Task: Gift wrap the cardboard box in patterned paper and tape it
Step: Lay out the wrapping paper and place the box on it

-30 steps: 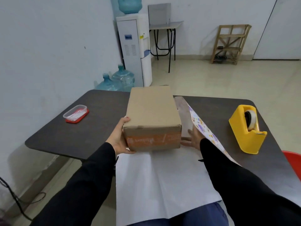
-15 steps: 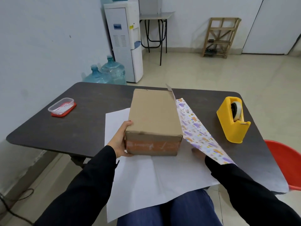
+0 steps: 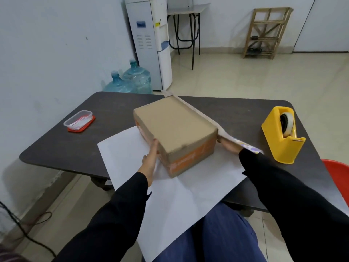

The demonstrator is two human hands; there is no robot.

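Observation:
A brown cardboard box [image 3: 175, 129] with orange tape on its near end stands on the white back of a sheet of patterned paper [image 3: 179, 201], turned at an angle. The sheet lies across the dark table [image 3: 66, 150] and hangs over its near edge onto my lap. My left hand [image 3: 151, 161] presses flat against the box's left side with straight fingers. My right hand [image 3: 229, 147] lies beside the box's right side, under the raised right flap of paper, whose printed face shows by my wrist. The fingers look extended.
A yellow tape dispenser [image 3: 281, 137] stands on the table's right side. A small clear container with a red lid [image 3: 79, 121] sits at the left. A red chair [image 3: 338, 176] is at the right edge. Water bottles [image 3: 132, 80] stand on the floor beyond the table.
The box has been turned clockwise on the paper, so its near end now faces right of me. The right flap of paper stands closer against the box's side.

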